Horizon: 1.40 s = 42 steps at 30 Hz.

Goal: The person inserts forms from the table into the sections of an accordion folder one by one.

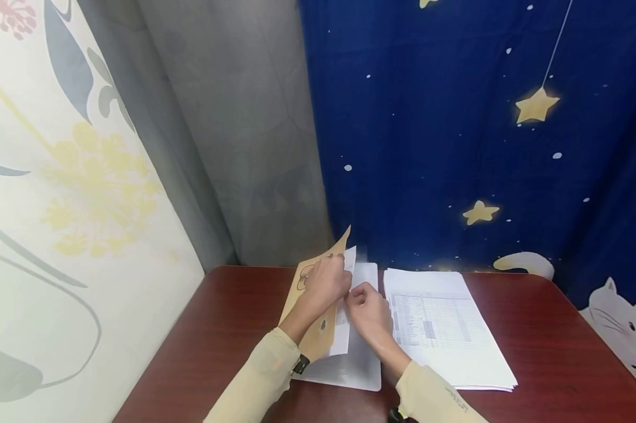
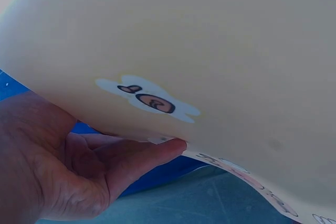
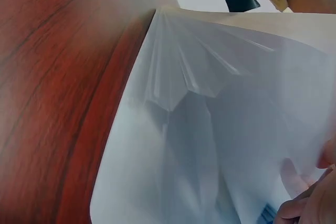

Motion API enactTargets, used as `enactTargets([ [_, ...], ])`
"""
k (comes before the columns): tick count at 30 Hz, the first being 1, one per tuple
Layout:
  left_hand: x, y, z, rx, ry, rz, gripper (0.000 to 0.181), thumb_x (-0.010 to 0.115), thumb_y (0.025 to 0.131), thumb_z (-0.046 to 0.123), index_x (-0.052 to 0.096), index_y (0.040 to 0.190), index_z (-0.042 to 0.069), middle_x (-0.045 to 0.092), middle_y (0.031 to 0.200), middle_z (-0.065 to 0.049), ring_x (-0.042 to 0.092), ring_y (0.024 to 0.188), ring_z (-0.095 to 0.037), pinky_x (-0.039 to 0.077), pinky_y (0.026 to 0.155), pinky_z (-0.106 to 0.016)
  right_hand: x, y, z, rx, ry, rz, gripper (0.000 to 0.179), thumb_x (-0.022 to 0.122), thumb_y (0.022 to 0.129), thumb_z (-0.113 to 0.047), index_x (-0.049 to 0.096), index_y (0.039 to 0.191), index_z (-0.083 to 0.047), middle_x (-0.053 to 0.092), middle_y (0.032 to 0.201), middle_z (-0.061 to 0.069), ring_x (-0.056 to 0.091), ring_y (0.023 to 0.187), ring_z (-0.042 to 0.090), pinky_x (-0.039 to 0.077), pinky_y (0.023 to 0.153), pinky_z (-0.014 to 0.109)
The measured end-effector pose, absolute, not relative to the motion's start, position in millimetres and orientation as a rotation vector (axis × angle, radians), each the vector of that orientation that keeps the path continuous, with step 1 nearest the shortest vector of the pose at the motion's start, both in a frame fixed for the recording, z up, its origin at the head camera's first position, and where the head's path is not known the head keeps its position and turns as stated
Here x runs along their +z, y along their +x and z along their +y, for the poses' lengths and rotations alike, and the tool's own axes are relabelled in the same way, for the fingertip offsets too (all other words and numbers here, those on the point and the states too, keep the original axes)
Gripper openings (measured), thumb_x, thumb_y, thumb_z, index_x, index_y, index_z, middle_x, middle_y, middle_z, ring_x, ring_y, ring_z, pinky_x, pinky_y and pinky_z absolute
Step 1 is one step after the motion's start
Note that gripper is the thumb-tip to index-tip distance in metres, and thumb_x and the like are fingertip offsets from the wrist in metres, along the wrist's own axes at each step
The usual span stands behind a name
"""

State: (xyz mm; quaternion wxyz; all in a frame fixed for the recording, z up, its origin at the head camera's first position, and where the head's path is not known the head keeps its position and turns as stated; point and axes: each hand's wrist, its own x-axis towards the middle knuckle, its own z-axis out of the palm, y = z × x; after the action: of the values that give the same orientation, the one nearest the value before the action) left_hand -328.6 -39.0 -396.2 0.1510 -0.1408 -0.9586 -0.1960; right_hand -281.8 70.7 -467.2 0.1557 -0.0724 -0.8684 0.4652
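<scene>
A folder with a tan cover and small cartoon prints stands partly raised on the table. My left hand grips the cover's edge, its thumb along the rim in the left wrist view. Behind the cover, a white printed sheet shows beside it. Beneath lies the folder's pale translucent part. Seen from the right wrist, a clear plastic pocket fans out in pleats from its corner. My right hand pinches at the pocket's edge with thumb and forefinger, close to the left hand.
Right of the folder lies a thick stack of printed paper, near the right forearm. The dark red table meets a blue star curtain behind and a patterned white wall on the left.
</scene>
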Motion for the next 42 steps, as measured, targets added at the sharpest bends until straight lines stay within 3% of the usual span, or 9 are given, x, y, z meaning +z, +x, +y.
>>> enactTargets([
  [7,-395.8,-330.3,-40.6,-0.558,-0.39,-2.764,0.018,0.064,0.089,0.012,0.075,0.1,0.004,0.078,0.098,-0.02,0.067,0.074,-0.031,0.045,0.056,-0.044,-459.3,-272.8,88.2,1.295,-0.111,-2.45,0.012,0.07,0.098,-0.032,0.071,0.092,-0.021,0.078,0.082,-0.004,0.059,0.063,0.011,0.042,0.059,0.031],
  [12,-395.2,-330.7,-40.0,-0.567,-0.397,-2.787,0.024,0.064,0.09,0.013,0.076,0.108,0.004,0.078,0.104,-0.02,0.067,0.074,-0.03,0.048,0.059,-0.044,-451.8,-264.6,112.7,1.222,-0.08,-2.434,0.011,0.07,0.099,-0.032,0.073,0.097,-0.021,0.081,0.093,0.0,0.068,0.077,0.015,0.049,0.069,0.033],
  [16,-393.5,-331.6,-39.0,-0.583,-0.412,-2.804,0.028,0.062,0.092,0.013,0.076,0.114,0.004,0.078,0.106,-0.02,0.062,0.071,-0.027,0.046,0.058,-0.04,-445.6,-257.1,137.1,1.168,-0.106,-2.441,0.015,0.069,0.099,-0.033,0.074,0.1,-0.019,0.081,0.099,0.005,0.063,0.071,0.017,0.043,0.064,0.033],
  [20,-393.1,-332.4,-38.9,-0.601,-0.413,-2.817,0.028,0.06,0.093,0.014,0.075,0.115,0.003,0.077,0.105,-0.019,0.06,0.07,-0.026,0.043,0.055,-0.037,-443.2,-250.7,159.0,1.101,-0.139,-2.469,0.017,0.069,0.099,-0.033,0.074,0.102,-0.018,0.081,0.103,0.008,0.057,0.066,0.016,0.04,0.064,0.033],
  [27,-394.1,-331.0,-41.0,-0.636,-0.372,-2.836,0.027,0.061,0.094,0.013,0.074,0.115,0.003,0.076,0.097,-0.018,0.059,0.066,-0.025,0.038,0.05,-0.034,-447.9,-240.5,190.4,0.992,-0.196,-2.549,0.021,0.067,0.1,-0.034,0.075,0.108,-0.016,0.08,0.112,0.012,0.067,0.079,0.024,0.041,0.068,0.034],
  [35,-392.5,-330.3,-42.9,-0.673,-0.369,-2.85,0.028,0.062,0.094,0.012,0.074,0.117,0.001,0.076,0.099,-0.018,0.058,0.064,-0.024,0.038,0.051,-0.032,-453.2,-228.9,226.1,0.932,-0.277,-2.622,0.028,0.064,0.102,-0.039,0.075,0.114,-0.017,0.077,0.12,0.016,0.061,0.073,0.018,0.039,0.063,0.032],
  [39,-392.3,-330.2,-43.7,-0.677,-0.363,-2.853,0.027,0.063,0.094,0.012,0.074,0.116,0.002,0.076,0.101,-0.018,0.059,0.067,-0.024,0.04,0.055,-0.034,-457.4,-226.6,245.6,0.903,-0.306,-2.647,0.033,0.062,0.103,-0.04,0.075,0.118,-0.013,0.076,0.123,0.02,0.068,0.08,0.024,0.04,0.062,0.033],
  [42,-392.7,-330.2,-43.7,-0.671,-0.363,-2.849,0.027,0.063,0.094,0.012,0.074,0.116,0.002,0.077,0.102,-0.018,0.06,0.068,-0.025,0.041,0.058,-0.036,-461.3,-224.8,259.4,0.886,-0.346,-2.669,0.04,0.062,0.103,-0.041,0.072,0.125,-0.01,0.074,0.127,0.022,0.071,0.098,0.036,0.045,0.067,0.04],
])
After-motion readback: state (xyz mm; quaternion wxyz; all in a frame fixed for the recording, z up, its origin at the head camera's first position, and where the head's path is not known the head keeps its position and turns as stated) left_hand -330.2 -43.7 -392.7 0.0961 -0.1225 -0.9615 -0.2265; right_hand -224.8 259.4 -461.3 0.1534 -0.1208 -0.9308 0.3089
